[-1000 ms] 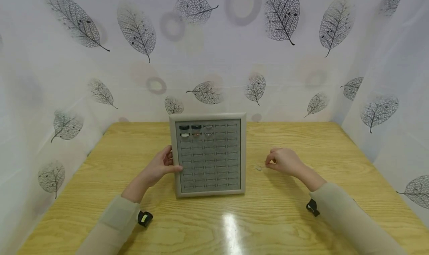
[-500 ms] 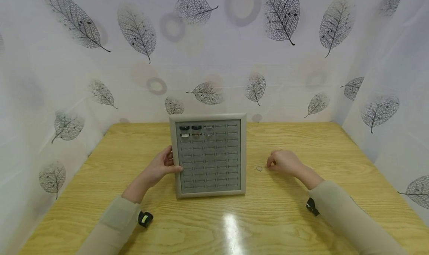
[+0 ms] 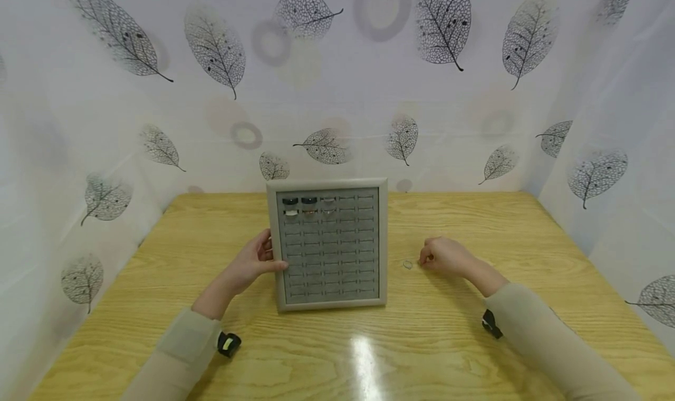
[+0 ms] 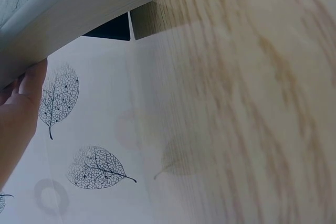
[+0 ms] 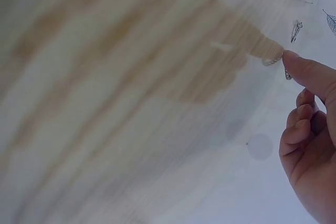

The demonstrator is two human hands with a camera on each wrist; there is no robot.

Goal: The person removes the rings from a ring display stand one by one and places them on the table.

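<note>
A ring display board (image 3: pixel 329 248) with a light frame and grey slotted felt stands near the middle of the table. My left hand (image 3: pixel 253 263) grips its left edge, thumb on the front and fingers behind, which the left wrist view shows too. Several rings (image 3: pixel 309 206), dark, white and clear, fill slots at the board's upper left. Right of the board, my right hand (image 3: pixel 443 255) is low over the table, thumb and forefinger pinching a small thin ring, mostly hidden by the fingertips. Another thin silvery ring (image 3: pixel 408 264) lies on the table just left of those fingertips.
The wooden table (image 3: pixel 453 354) reaches back to a white leaf-print curtain (image 3: pixel 337 96), which also hangs at both sides. Black wrist straps (image 3: pixel 228 344) show beneath both sleeves.
My right hand has shifted only slightly, its fingers drawing closer together near the table. The loose ring beside it has turned a little. The left hand and board stay put.
</note>
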